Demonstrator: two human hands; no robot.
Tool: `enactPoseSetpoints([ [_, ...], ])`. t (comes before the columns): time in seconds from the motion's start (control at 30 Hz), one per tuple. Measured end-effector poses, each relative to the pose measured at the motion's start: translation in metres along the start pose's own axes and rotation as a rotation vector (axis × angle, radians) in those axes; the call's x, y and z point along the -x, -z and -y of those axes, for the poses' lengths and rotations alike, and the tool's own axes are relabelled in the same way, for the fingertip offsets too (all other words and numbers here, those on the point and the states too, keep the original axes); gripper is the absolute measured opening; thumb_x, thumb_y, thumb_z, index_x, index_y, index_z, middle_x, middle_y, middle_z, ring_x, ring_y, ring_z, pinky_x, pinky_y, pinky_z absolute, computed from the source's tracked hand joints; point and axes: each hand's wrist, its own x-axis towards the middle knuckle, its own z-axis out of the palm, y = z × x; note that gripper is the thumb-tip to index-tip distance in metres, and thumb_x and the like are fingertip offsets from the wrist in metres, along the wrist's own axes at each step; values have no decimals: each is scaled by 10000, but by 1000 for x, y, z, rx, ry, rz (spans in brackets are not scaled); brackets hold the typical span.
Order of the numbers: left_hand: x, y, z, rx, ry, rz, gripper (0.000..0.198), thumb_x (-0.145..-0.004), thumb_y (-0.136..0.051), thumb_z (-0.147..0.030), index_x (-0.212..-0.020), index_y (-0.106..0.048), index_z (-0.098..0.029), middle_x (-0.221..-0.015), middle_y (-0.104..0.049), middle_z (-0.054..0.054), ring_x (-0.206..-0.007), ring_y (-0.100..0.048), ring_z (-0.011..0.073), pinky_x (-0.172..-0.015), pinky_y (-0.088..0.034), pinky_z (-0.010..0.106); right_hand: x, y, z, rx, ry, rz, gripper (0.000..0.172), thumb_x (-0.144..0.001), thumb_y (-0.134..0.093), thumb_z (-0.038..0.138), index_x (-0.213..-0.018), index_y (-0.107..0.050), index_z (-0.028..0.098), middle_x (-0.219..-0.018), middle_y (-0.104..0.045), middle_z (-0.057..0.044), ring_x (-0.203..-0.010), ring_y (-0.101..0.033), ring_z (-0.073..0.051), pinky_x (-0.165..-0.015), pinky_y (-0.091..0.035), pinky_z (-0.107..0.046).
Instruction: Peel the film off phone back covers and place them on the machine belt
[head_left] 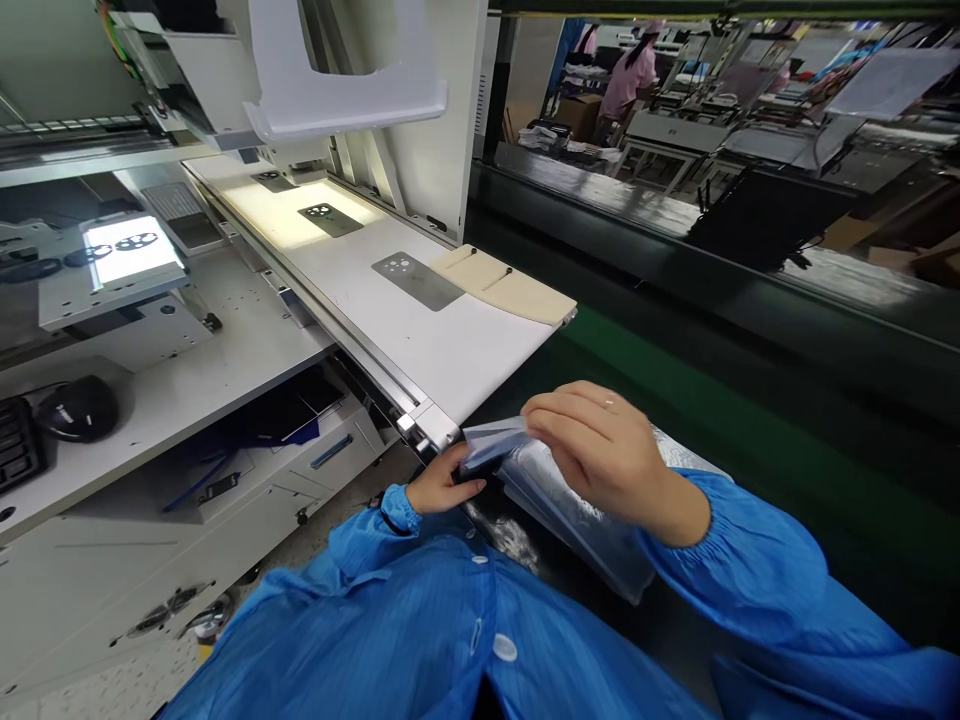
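My right hand (600, 450) is closed in a pinch on a thin bluish film sheet (491, 440), held just over a stack of silvery plastic bags (577, 520) on my lap. Lower down, my left hand (442, 485) curls around the near end of the same stack beside the belt's corner. Both arms wear blue sleeves. A grey phone back cover (417, 280) with camera cutouts lies on the white conveyor belt (465, 350) ahead, and a second cover (330, 218) lies farther up under a bright light.
A white machine housing (345, 90) overhangs the belt's far end. A beige pad (502, 285) sits at the belt's right edge. A black mouse (79, 408) lies on the left bench. A green conveyor (720, 420) runs at right; a person in pink works far behind.
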Motion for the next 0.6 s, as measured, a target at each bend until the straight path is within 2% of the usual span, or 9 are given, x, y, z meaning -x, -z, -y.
enactPoseSetpoints([
  [0.2, -3, -4, 1, 56, 76, -41, 480, -824, -621, -429, -1222, -596, -161, -1221, -653, 113, -1128, -598, 280, -1030, -442, 453, -7, 5, -2, 8, -74, -30, 146, -868, -533, 65, -928, -569, 194, -916, -676, -53, -819, -576, -198, -716, -494, -366],
  [0.3, -5, -8, 0, 92, 132, -78, 486, -826, -615, -457, -1207, -605, -156, -1202, -662, 116, -1116, -605, 278, -1033, -437, 459, -10, 8, -3, -16, -93, -69, 153, -859, -533, 55, -915, -563, 194, -941, -675, -66, -855, -589, -208, -755, -502, -381],
  [0.43, -8, -11, -2, 133, 138, -135, 488, -806, -636, -474, -1191, -622, -175, -1217, -658, 97, -1125, -601, 271, -1035, -439, 446, -10, 11, -4, -71, -146, -73, 142, -890, -477, 69, -905, -534, 198, -1002, -664, -84, -946, -601, -213, -809, -512, -383],
  [0.53, -10, -12, -4, 137, 142, -143, 470, -798, -640, -491, -1146, -648, -175, -1166, -684, 85, -1087, -619, 265, -1015, -457, 435, -10, 11, -4, -123, -255, -49, 142, -922, -439, 94, -946, -514, 213, -1026, -666, -65, -908, -629, -186, -747, -529, -328],
  [0.6, -10, -13, -4, 134, 155, -137, 473, -797, -639, -498, -1135, -648, -168, -1129, -699, 83, -1054, -634, 263, -995, -471, 436, -9, 12, -5, -185, -325, -16, 141, -932, -438, 109, -977, -509, 222, -955, -676, -34, -776, -642, -151, -636, -522, -271],
])
